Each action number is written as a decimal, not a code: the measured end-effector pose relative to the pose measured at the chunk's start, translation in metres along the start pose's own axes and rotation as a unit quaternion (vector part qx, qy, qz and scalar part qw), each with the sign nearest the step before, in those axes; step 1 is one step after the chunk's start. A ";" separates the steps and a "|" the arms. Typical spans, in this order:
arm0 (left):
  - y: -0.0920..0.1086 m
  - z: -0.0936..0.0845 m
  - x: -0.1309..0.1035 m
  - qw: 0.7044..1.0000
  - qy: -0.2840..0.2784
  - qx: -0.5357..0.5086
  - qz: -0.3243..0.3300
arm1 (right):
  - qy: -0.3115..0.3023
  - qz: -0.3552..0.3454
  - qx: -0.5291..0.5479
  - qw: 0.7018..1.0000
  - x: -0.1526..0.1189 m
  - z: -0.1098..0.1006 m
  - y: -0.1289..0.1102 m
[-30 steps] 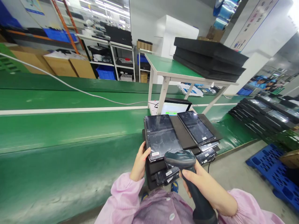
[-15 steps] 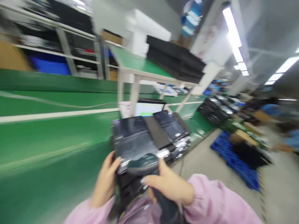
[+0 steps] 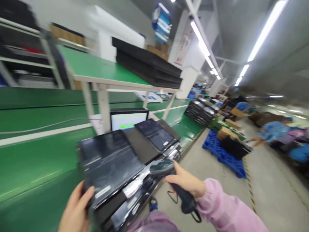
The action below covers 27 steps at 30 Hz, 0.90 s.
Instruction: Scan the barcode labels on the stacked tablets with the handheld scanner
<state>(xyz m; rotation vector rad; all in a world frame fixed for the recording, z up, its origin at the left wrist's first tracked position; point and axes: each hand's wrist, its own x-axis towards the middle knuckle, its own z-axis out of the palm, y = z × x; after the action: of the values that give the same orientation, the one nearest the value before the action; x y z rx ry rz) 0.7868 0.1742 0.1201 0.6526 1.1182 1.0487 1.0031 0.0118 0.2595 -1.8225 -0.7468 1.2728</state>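
My right hand (image 3: 187, 180) is wrapped round the grip of a dark handheld barcode scanner (image 3: 161, 167), whose black cord hangs below. The scanner's head is over the front edge of a stack of dark glossy panels. My left hand (image 3: 76, 207) grips the near left corner of the left panel (image 3: 109, 166), thumb and fingers at its edge. That panel has a small white label near its front edge. Beside it lies a second glossy panel (image 3: 155, 133), with a dark grey sheet (image 3: 138, 145) between them. Clear plastic wrap (image 3: 137, 185) shows along the front edges.
Behind the stack a monitor (image 3: 129, 119) is lit, under a green-topped shelf (image 3: 96, 69) bearing black sheets (image 3: 147, 64). More stacked panels (image 3: 201, 111) stand farther along the green bench (image 3: 43, 154). On the floor at right is a blue pallet (image 3: 224, 158); people in blue (image 3: 275, 130) are beyond.
The view has swung right, so the panels appear farther left. My right hand and the scanner have moved right relative to the stack, baring more of its front edge. My left hand stays at the corner.
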 end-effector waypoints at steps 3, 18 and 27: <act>-0.001 -0.013 0.002 1.000 -0.011 -0.018 -0.009 | -0.011 -0.008 -0.017 1.000 -0.001 -0.007 -0.001; -0.010 -0.015 0.008 1.000 -0.005 -0.003 0.026 | -0.101 0.002 -0.029 0.994 0.011 -0.013 0.027; -0.016 -0.016 0.013 0.999 0.035 -0.012 -0.001 | 0.015 -0.031 -0.062 0.997 0.035 -0.115 0.023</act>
<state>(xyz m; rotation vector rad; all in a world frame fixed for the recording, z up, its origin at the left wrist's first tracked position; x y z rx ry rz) 0.7784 0.1788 0.0955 0.5997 1.1660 1.0885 1.1235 -0.0015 0.2458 -1.8978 -0.8762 1.1805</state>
